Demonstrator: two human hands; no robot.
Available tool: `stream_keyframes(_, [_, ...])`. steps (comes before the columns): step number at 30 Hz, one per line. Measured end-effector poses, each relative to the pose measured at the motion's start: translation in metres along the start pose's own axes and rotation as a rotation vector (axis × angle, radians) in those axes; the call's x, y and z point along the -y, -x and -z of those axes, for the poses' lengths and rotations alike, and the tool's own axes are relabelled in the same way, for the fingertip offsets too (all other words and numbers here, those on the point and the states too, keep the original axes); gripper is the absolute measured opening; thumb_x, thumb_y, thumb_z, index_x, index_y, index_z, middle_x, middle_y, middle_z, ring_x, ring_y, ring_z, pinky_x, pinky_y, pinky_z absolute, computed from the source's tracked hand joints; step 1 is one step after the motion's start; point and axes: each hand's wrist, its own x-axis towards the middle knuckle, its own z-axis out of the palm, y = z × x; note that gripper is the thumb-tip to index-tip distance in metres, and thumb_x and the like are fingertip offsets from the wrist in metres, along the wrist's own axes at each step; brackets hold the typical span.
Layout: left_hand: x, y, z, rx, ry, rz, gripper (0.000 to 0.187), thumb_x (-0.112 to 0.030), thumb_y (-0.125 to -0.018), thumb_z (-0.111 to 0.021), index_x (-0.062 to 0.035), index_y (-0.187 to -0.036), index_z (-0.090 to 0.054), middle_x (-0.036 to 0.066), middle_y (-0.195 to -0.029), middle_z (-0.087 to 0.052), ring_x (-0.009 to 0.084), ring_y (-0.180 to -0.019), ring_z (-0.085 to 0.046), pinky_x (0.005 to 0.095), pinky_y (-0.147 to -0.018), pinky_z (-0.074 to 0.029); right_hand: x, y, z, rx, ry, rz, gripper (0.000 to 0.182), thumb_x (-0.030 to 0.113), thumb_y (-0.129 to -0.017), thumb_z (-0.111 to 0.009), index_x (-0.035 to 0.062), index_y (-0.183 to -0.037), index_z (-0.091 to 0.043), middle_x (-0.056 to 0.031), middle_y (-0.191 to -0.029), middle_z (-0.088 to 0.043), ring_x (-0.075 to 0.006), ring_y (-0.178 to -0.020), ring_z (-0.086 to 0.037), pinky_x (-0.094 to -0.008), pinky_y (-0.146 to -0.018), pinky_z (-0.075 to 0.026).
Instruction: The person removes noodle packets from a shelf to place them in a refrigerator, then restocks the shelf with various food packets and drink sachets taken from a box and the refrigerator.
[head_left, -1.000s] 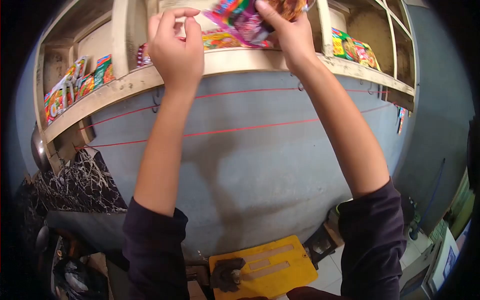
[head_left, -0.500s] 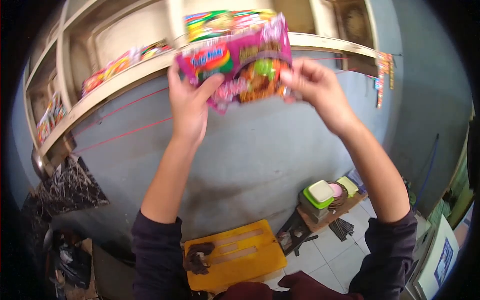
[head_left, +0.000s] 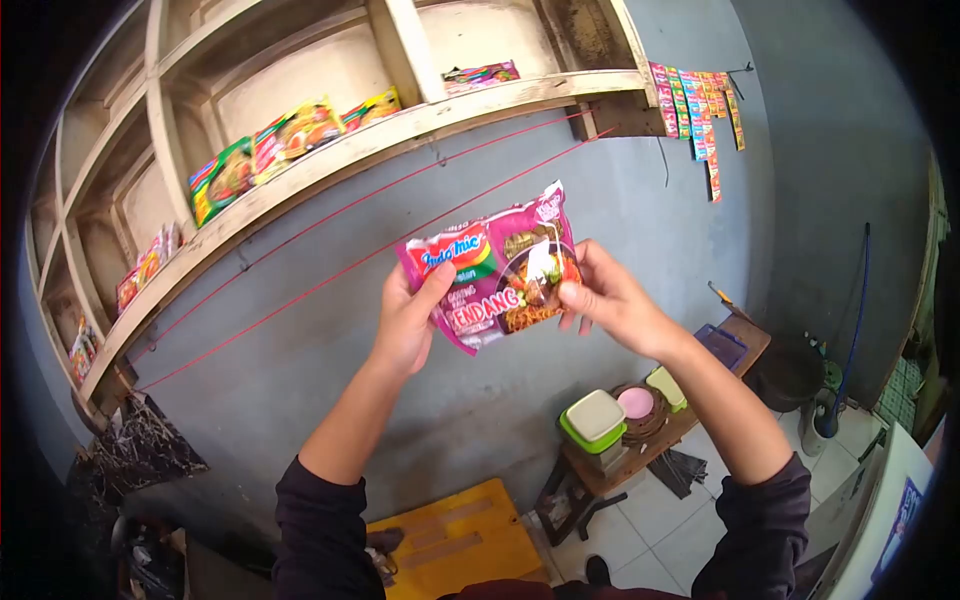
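A purple packet of instant noodles (head_left: 478, 290) is held up in front of the blue-grey wall, its printed front facing me and slightly tilted. My left hand (head_left: 405, 325) grips its left end, thumb on the front. On the right end, my right hand (head_left: 618, 303) pinches the edge between thumb and fingers. Above the packet runs a wooden wall shelf (head_left: 430, 121). In its compartments lie a green noodle packet (head_left: 224, 182), a red-and-yellow packet (head_left: 298, 140), a yellow packet (head_left: 371, 108) and a purple packet (head_left: 482, 76).
Two red strings (head_left: 330, 280) stretch along the wall below the shelf. Sachet strips (head_left: 697, 115) hang at the right. Below stand a yellow table (head_left: 455, 535) and a wooden bench (head_left: 628, 465) bearing a lidded container (head_left: 593, 418) and a pink bowl (head_left: 635, 403).
Both hands have brought the noodle packet down from in front of the shelf to below it. The view has shifted, showing more of the shelf and the right wall.
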Motion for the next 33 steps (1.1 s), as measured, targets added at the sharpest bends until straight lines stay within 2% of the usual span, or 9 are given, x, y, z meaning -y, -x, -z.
stream_keyframes(5, [0.024, -0.046, -0.025, 0.118, -0.239, -0.275, 0.023, -0.011, -0.078, -0.064, -0.0009, -0.096, -0.054, 0.005, -0.085, -0.06, 0.0095, -0.074, -0.057, 0.0242, -0.068, -0.047, -0.018, -0.028, 0.053, 0.13, 0.306, 0.079, 0.049, 0.032, -0.075, -0.067, 0.004, -0.11, -0.045, -0.006, -0.103, -0.056, -0.013, -0.089, -0.053, -0.0269, -0.075, -0.044])
stream_keyframes(8, [0.015, -0.101, -0.046, 0.084, -0.732, -0.753, 0.019, -0.011, -0.075, -0.066, 0.0002, -0.088, -0.058, 0.001, -0.073, -0.058, 0.006, -0.064, -0.049, 0.0219, -0.059, -0.042, 0.018, -0.072, 0.093, 0.065, 0.369, 0.212, 0.057, 0.01, -0.064, -0.076, 0.0045, -0.111, -0.045, -0.0053, -0.106, -0.055, -0.0122, -0.096, -0.05, -0.0293, -0.087, -0.041])
stream_keyframes(13, [-0.029, -0.248, -0.087, -0.099, -0.404, -1.103, 0.022, -0.021, -0.081, -0.057, -0.0002, -0.089, -0.058, 0.007, -0.068, -0.058, 0.0133, -0.064, -0.053, 0.0275, -0.061, -0.043, 0.103, -0.166, 0.154, -0.032, 0.66, 0.518, 0.039, 0.022, -0.08, -0.062, 0.0013, -0.111, -0.049, -0.0038, -0.094, -0.058, -0.0101, -0.082, -0.054, -0.0259, -0.074, -0.045])
stream_keyframes(16, [-0.037, -0.3, -0.096, -0.385, -0.808, -1.249, 0.022, -0.014, -0.082, -0.051, -0.0017, -0.1, -0.053, 0.013, -0.097, -0.056, 0.026, -0.088, -0.053, 0.0319, -0.085, -0.04, 0.116, -0.215, 0.179, -0.081, 0.743, 0.487, 0.044, 0.026, -0.079, -0.063, 0.0015, -0.113, -0.047, -0.004, -0.096, -0.057, -0.01, -0.079, -0.054, -0.0271, -0.072, -0.047])
stream_keyframes(19, [-0.028, -0.341, -0.076, -0.509, -1.178, -1.392, 0.028, -0.025, -0.086, -0.048, -0.0021, -0.102, -0.053, 0.012, -0.077, -0.06, 0.0285, -0.06, -0.052, 0.0379, -0.061, -0.041, 0.099, -0.257, 0.203, -0.205, 0.82, 0.485, 0.03, 0.017, -0.08, -0.062, 0.0035, -0.105, -0.052, -0.0032, -0.088, -0.06, -0.0096, -0.076, -0.056, -0.0254, -0.063, -0.046])
stream_keyframes(20, [-0.027, -0.339, -0.072, -0.467, -1.252, -1.13, 0.029, -0.028, -0.085, -0.043, -0.002, -0.086, -0.057, 0.017, -0.083, -0.06, 0.0396, -0.081, -0.054, 0.046, -0.074, -0.041, 0.095, -0.27, 0.212, -0.107, 0.742, 0.395, 0.029, 0.016, -0.079, -0.062, 0.0041, -0.104, -0.052, -0.0035, -0.088, -0.06, -0.0102, -0.075, -0.057, -0.0257, -0.061, -0.047])
stream_keyframes(23, [-0.032, -0.343, -0.056, -0.304, -1.408, -0.818, 0.027, -0.027, -0.084, -0.046, -0.0025, -0.09, -0.058, 0.018, -0.083, -0.06, 0.0369, -0.083, -0.055, 0.0429, -0.074, -0.043, 0.08, -0.299, 0.223, -0.011, 0.69, 0.264, 0.029, 0.014, -0.078, -0.063, 0.0044, -0.103, -0.052, -0.0046, -0.088, -0.061, -0.0129, -0.073, -0.059, -0.0261, -0.058, -0.047])
stream_keyframes(26, [-0.033, -0.354, -0.048, -0.261, -1.358, -0.528, 0.023, -0.016, -0.085, -0.051, 0.0029, -0.096, -0.057, 0.012, -0.066, -0.061, 0.0148, -0.053, -0.061, 0.0274, -0.049, -0.049, 0.069, -0.33, 0.236, 0.01, 0.678, 0.229, 0.04, 0.014, -0.077, -0.064, 0.0029, -0.11, -0.044, -0.0065, -0.092, -0.058, -0.0155, -0.074, -0.06, -0.0286, -0.062, -0.051])
stream_keyframes(33, [-0.029, -0.384, -0.044, -0.301, -1.442, -0.12, 0.023, -0.013, -0.083, -0.054, 0.0092, -0.08, -0.058, 0.015, -0.065, -0.062, 0.0181, -0.055, -0.063, 0.0285, -0.049, -0.051, 0.056, -0.37, 0.247, 0.041, 0.634, 0.119, 0.056, 0.005, -0.073, -0.067, -0.0001, -0.111, -0.025, -0.0173, -0.085, -0.054, -0.0218, -0.062, -0.061, -0.03, -0.051, -0.055])
